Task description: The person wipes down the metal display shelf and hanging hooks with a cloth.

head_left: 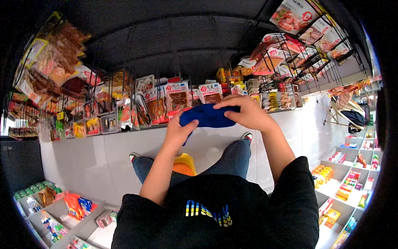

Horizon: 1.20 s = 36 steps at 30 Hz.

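Observation:
A dark blue cloth (209, 116) is stretched between my two hands, in front of the lower shelf of packets. My left hand (181, 128) grips its left end, thumb on top, and a loose corner hangs below. At the right end, my right hand (241, 111) pinches the cloth between thumb and fingers. Behind the cloth stand red and white snack packets (177, 96) in the rack.
A wire rack (137, 70) of hanging snack packets curves across the front. Below me is a yellow-orange stool (184, 164) between my legs. Compartment shelves with small goods stand at the lower left (78, 222) and right (338, 182). A folding chair (346, 108) is at the right.

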Motion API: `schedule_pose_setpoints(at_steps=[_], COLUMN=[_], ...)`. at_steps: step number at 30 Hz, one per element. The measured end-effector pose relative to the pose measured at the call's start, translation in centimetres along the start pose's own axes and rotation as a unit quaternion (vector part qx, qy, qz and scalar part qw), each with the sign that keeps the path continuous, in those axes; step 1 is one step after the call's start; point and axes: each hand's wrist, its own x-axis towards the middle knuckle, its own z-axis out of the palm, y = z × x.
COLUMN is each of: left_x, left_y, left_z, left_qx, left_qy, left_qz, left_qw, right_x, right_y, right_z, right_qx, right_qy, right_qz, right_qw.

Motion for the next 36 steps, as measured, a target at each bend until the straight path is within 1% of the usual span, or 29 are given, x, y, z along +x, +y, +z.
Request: schedule_pose_setpoints(at_steps=[1,2,3,4,7,8,9,10,11,12,13,14,16,17,18,20,22,23,24,25,26,27,28,29,30,32,34,35,36], left_x=[-0.6,-1.0,-0.7,-1.1,-1.3,-0.8,-0.6,-0.5,-0.2,-1.6,-1.3,-1.2,-1.5,-1.1,-1.3,-1.8,-2.4,-2.6,-2.8,-3.0,-2.9,-2.7,-2.4,-2.2,-2.3,-2.6,-3.4,-4.0,-4.6], left_y=[0.2,0.3,-1.2,-1.5,-1.9,-3.4,-3.8,-4.5,-5.4,-2.5,-2.7,-2.9,-2.3,-3.1,-2.4,-1.3,0.2,0.8,1.7,2.7,2.5,2.1,1.6,1.1,0.4,-1.6,-4.3,-4.8,-5.2], left_z=[-0.5,-0.8,-0.9,-0.8,-0.2,0.0,0.4,1.0,1.7,3.0,3.7,4.1,4.4,3.5,2.9,2.2,2.1,1.7,1.2,0.8,0.2,-0.4,-0.9,-1.1,-1.1,-0.8,-0.2,0.1,0.4], left_qx=[0.052,0.104,0.161,0.161,0.242,0.231,0.195,0.085,-0.093,-0.247,-0.299,-0.301,-0.409,-0.41,-0.415,-0.423,-0.414,-0.379,-0.343,-0.328,-0.331,-0.29,-0.248,-0.252,-0.234,-0.218,-0.243,-0.245,-0.229], left_qy=[0.022,0.042,0.062,0.065,0.128,0.157,0.145,0.114,0.082,0.061,0.061,0.062,0.01,-0.018,-0.015,-0.142,-0.157,-0.168,-0.179,-0.185,-0.184,-0.189,-0.193,-0.192,-0.193,-0.196,-0.24,-0.241,-0.258], left_qz=[-0.001,0.0,0.05,0.052,0.123,0.149,0.136,0.11,0.007,-0.074,-0.067,-0.058,-0.042,-0.077,-0.071,-0.003,0.028,0.031,0.033,0.054,0.058,0.073,0.089,0.093,0.078,0.064,0.034,0.037,0.024], left_qw=[0.998,0.994,0.984,0.983,0.954,0.949,0.961,0.984,0.992,0.964,0.95,0.95,0.911,0.909,0.907,0.895,0.896,0.91,0.921,0.925,0.924,0.935,0.945,0.944,0.95,0.954,0.939,0.938,0.938], right_x=[-0.4,-0.7,-0.8,-0.9,-0.4,-0.4,-0.3,-0.3,-0.2,-0.3,-0.3,-0.4,-0.3,-0.2,-0.1,0.1,0.5,0.9,1.4,2.4,3.8,5.5,7.3,9.4,11.5,15.8,20.7,23.3,25.0], right_y=[0.4,0.6,0.9,1.1,1.0,1.2,0.2,0.3,0.6,1.4,0.2,-0.5,-3.4,-3.4,-3.4,-2.7,-1.5,-1.6,-1.4,-3.5,-3.8,-3.3,-3.3,-4.4,-5.3,-7.5,-8.2,-8.0,-9.0], right_z=[1.3,2.6,3.7,4.7,5.8,6.1,6.0,6.7,7.8,9.2,9.5,10.1,9.4,9.3,9.0,8.4,7.3,6.2,5.2,3.3,1.5,-0.1,-1.7,-3.6,-5.4,-8.0,-10.4,-12.3,-13.9], right_qx=[0.004,-0.058,-0.123,-0.123,-0.25,-0.267,-0.224,-0.149,-0.086,-0.037,-0.007,-0.058,-0.099,-0.101,-0.089,-0.078,0.055,0.048,0.089,0.081,0.063,0.116,0.132,0.113,0.159,0.239,0.115,-0.004,-0.11], right_qy=[-0.006,0.033,0.076,0.075,0.167,0.204,0.192,0.229,0.27,0.297,0.281,0.254,0.209,0.207,0.2,0.188,0.151,0.17,0.193,0.237,0.301,0.353,0.429,0.477,0.475,0.475,0.551,0.585,0.622], right_qz=[0.0,0.034,0.066,0.062,0.143,0.135,0.186,0.19,0.159,0.102,0.061,0.002,-0.024,-0.032,-0.027,-0.025,-0.037,-0.076,-0.066,-0.036,-0.043,-0.006,-0.009,-0.093,-0.128,-0.141,-0.195,-0.25,-0.267], right_qw=[1.0,0.997,0.987,0.988,0.943,0.932,0.937,0.943,0.946,0.949,0.958,0.965,0.973,0.973,0.975,0.979,0.986,0.981,0.975,0.967,0.951,0.928,0.893,0.867,0.856,0.835,0.803,0.771,0.728])
